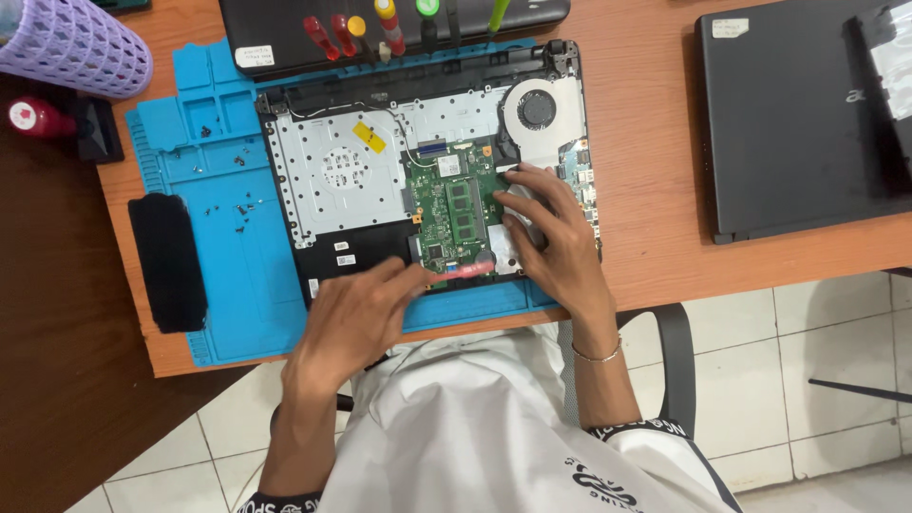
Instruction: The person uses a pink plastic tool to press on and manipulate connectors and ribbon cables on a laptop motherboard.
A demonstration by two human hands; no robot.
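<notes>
An opened laptop (328, 204) lies on a blue repair mat (242, 275), its silver inner frame, green motherboard (456, 214) and round fan (537, 109) exposed. My left hand (356, 318) rests at the laptop's near edge and holds a thin pink tool (465, 270) whose tip lies along the motherboard's lower edge. My right hand (546, 223) lies spread on the right part of the board, fingertips touching the metal near the fan, holding nothing.
Several small screws (242, 204) are scattered on the mat. A black pad (168, 261) lies at its left. Screwdrivers with coloured handles (389, 24) sit on a black lid behind. A closed black laptop (793, 114) lies to the right, a purple mesh cup (71, 43) at the far left.
</notes>
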